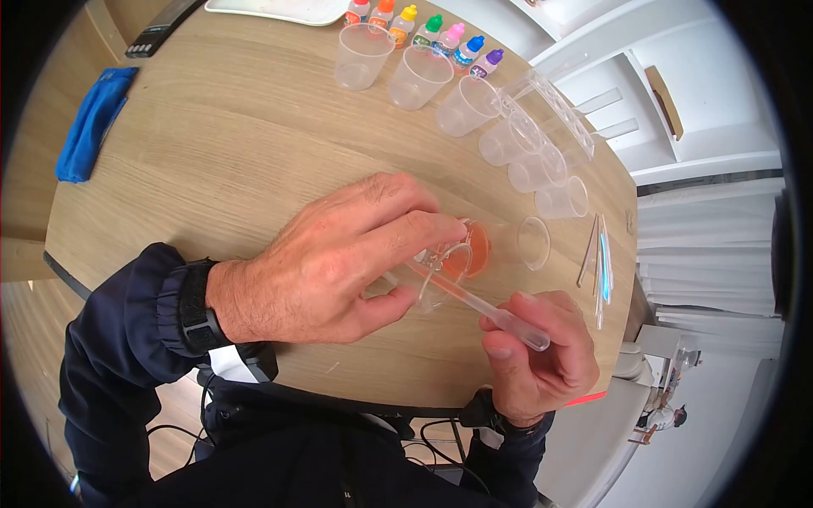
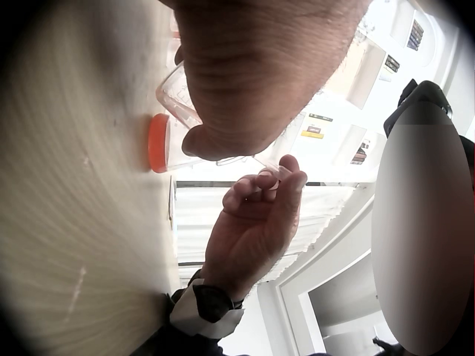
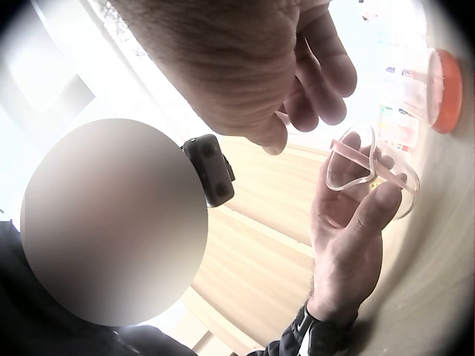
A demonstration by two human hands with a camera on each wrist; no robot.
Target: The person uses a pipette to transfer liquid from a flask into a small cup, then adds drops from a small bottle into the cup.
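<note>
My left hand (image 1: 330, 262) holds a small clear beaker (image 2: 178, 93) with printed marks, tipped on its side and with its rim facing the right hand. Between thumb and fingers, my right hand (image 1: 555, 356) pinches the rounded end of a clear tube (image 1: 481, 305). Pinkish-orange colour shows inside the tube, and its far end reaches into the beaker, partly behind the left fingers. On the table just beyond the left fingertips stands a clear plastic cup (image 1: 533, 243), with orange liquid (image 1: 480, 250) in its bottom.
Several clear cups (image 1: 464, 110) stand in a curved row behind. Past them are small bottles with coloured caps (image 1: 428, 31), a white tray (image 1: 279, 7) and a clear rack (image 1: 555, 106). Thin rods (image 1: 603, 262) lie at the right; a blue cloth (image 1: 95, 123) lies far left.
</note>
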